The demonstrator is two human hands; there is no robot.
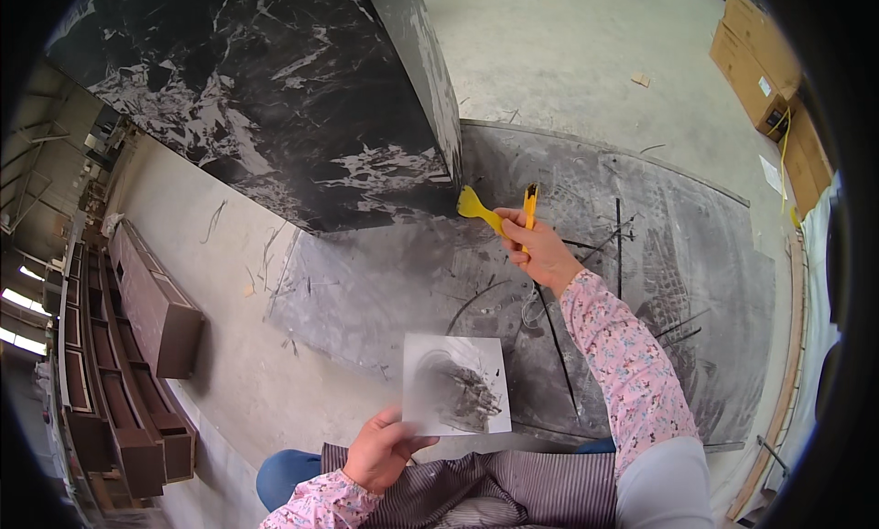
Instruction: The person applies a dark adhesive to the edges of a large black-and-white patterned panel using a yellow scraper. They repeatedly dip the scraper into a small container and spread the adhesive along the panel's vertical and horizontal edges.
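My left hand (pixel 385 448) grips the lower left corner of a white square board (pixel 494 364), flat, with a dark smear of paste (pixel 467 392) across its middle. Closed around a yellow scraper (pixel 478 205) is my right hand (pixel 542 250); the wide blade points left, close to the lower corner of a black stone-patterned block (pixel 302 98). The same hand also holds a slim yellow tool (pixel 530 204) with a dark end, upright between the fingers; its exact kind is unclear. Whether the scraper's blade touches the block's edge I cannot tell.
Under the block lies a scuffed grey sheet (pixel 696 254) with dark strips (pixel 554 346) scattered on it. Cardboard boxes (pixel 755 62) stand at the far right. Brown cabinet-like frames (pixel 137 337) line the left side. A striped apron (pixel 513 483) covers my lap.
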